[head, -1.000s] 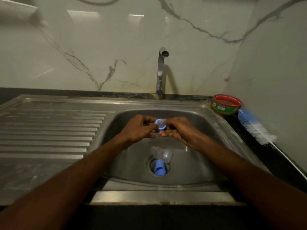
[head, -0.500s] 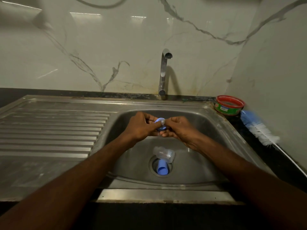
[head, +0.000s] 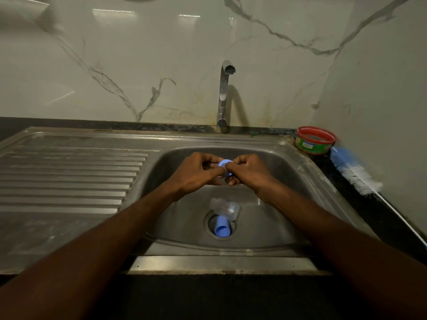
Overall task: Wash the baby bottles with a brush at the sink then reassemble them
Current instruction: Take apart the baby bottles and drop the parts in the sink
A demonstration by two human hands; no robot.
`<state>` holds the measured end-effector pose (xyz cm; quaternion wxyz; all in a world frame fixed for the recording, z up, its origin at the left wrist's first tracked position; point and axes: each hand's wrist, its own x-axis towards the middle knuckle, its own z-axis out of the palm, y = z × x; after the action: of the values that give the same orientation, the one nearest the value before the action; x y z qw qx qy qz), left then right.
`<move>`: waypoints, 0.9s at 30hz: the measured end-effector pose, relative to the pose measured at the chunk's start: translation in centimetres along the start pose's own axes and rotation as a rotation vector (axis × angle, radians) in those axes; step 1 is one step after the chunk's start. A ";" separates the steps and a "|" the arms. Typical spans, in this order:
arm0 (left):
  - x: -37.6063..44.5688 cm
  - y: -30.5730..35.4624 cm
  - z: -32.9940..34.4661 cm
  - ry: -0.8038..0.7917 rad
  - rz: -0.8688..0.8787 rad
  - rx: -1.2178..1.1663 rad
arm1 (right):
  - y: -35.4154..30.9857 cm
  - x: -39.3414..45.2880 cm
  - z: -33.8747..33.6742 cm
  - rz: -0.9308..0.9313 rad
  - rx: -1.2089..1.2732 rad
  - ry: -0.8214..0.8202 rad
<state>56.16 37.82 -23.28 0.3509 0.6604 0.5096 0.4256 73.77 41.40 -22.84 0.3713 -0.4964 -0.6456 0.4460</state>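
Left hand (head: 196,174) and right hand (head: 248,173) both pinch a blue ring (head: 224,163), its lower part hidden by fingers.

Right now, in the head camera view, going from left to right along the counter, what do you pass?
Ribbed draining board → left hand → blue ring pinched between both hands → right hand → red and green tub → bottle brush.

Single head-worn view, looking forward and down, close over sink (head: 300,172), facing wall
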 end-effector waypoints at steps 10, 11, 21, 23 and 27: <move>-0.1 0.0 0.4 0.147 -0.013 0.049 | -0.3 -1.1 0.0 -0.100 -0.066 -0.066; -0.1 0.1 0.5 0.157 -0.007 0.064 | -0.5 -1.1 -0.1 -0.086 -0.047 -0.079; 0.3 -1.4 -0.2 0.259 -0.014 0.216 | -0.9 -1.8 -0.1 -0.132 -0.072 -0.237; 0.2 -1.8 -0.2 0.246 0.000 0.212 | -0.8 -1.8 0.2 -0.139 -0.110 -0.214; 0.5 -2.0 -0.4 0.267 -0.032 0.219 | -0.9 -1.8 0.3 -0.120 -0.059 -0.202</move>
<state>55.12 38.78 -24.84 0.2128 0.6239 0.6055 0.4460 73.67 39.49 -22.14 0.3157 -0.4198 -0.7212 0.4516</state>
